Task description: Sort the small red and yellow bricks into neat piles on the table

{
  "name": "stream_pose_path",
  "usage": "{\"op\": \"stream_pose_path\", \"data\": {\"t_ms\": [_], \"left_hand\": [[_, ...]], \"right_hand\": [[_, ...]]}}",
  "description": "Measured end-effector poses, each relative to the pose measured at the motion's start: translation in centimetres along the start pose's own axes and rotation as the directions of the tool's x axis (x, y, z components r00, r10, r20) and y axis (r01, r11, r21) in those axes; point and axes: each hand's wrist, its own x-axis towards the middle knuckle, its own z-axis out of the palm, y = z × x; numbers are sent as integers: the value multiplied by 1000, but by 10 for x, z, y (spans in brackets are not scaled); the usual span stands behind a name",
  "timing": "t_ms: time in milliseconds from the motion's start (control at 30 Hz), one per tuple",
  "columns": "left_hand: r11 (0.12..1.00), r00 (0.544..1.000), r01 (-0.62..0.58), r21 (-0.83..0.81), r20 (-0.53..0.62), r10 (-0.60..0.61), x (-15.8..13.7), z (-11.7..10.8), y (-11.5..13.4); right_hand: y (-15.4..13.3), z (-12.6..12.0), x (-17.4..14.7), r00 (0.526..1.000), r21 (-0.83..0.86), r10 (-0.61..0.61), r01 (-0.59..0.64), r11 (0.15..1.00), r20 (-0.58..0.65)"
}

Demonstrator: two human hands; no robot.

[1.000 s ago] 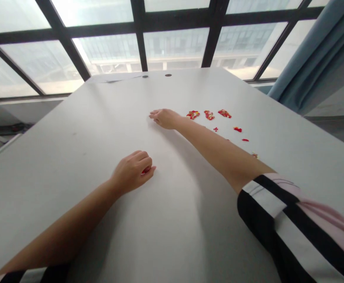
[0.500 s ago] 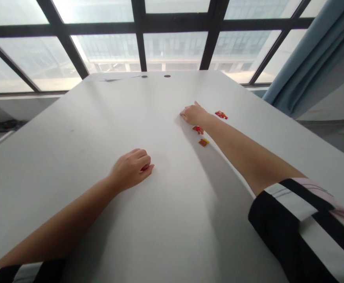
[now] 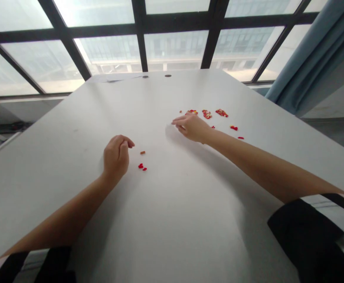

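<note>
My left hand (image 3: pixel 116 156) hovers just above the white table (image 3: pixel 172 220) with its fingers curled in to the thumb; I see nothing in it. Just to its right lie two tiny red pieces (image 3: pixel 142 167) and a small orange piece (image 3: pixel 142 152). My right hand (image 3: pixel 191 126) rests on the table farther back, fingers stretched to the left and holding nothing visible. Right behind it sit three small red-and-yellow clusters (image 3: pixel 206 114), the left one partly hidden by my fingers. Loose red bits (image 3: pixel 234 127) lie to the right of my wrist.
Two dark round holes (image 3: pixel 168 75) mark the table's far edge, below a large black-framed window (image 3: pixel 142 43). A blue curtain (image 3: pixel 310 51) hangs at the right. The table's left edge (image 3: pixel 18 135) drops off toward the floor.
My left hand has lifted and rolled back, leaving the red and orange pieces on the table. My right hand has drawn back toward me, uncovering the clusters and loose bits behind it.
</note>
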Motion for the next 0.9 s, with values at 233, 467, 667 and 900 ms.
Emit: {"op": "stream_pose_path", "data": {"t_ms": [233, 467, 667, 900], "left_hand": [[998, 998, 59, -12, 3, -59, 3, 0, 0], [998, 998, 54, -43, 37, -53, 3, 1, 1], [995, 996, 69, -77, 65, -64, 4, 3, 3], [997, 994, 59, -54, 91, -54, 3, 2, 5]], "right_hand": [[-98, 27, -19, 894, 283, -445, 442, 851, -58], [-114, 39, -2, 919, 338, -393, 378, 862, -27], [-102, 28, -5, 939, 333, -342, 329, 884, -19], [-95, 24, -8, 947, 348, -318, 310, 885, -34]]}}
